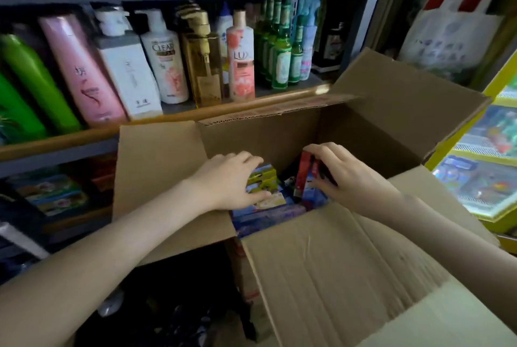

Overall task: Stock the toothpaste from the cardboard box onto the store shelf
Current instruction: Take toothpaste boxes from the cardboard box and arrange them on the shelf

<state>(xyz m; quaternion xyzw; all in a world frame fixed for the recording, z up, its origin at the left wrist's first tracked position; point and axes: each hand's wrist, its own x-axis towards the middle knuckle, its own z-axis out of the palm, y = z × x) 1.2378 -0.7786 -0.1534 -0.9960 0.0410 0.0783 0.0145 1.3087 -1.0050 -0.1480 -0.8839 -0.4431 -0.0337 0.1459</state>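
Toothpaste is being taken from the open cardboard box (349,262), which is set just near of the store shelf (84,136) with its flaps folded outward. The left hand (226,181) is curled over a small stack of green-and-yellow cartons (261,176) at the left of the box, with fingers over the far edge and the thumb pressed to the near side. The right hand (352,178) is closed round a few red cartons (305,170) stood on end toward the right. Both grips are judged to be the start of a lift. The step is best done by squeezing each bundle evenly across its long faces, so that no inner carton is let slip. Each bundle should then be drawn straight up until the box walls and the raised far flap are cleared, and only then swung toward the shelf. The red bundle should be kept upright, since it appears to be held only near its upper end. The cartons are seen as slim printed card sleeves, probably light and stiff but easily dented at the corners; further blue and purple cartons (268,215) are laid flat beneath and between the hands. Their print is too blurred to be read. On the shelf above, tall bottles (165,58) are ranged in a row, and boxed goods (50,192) are stacked on the lower tier at the left.
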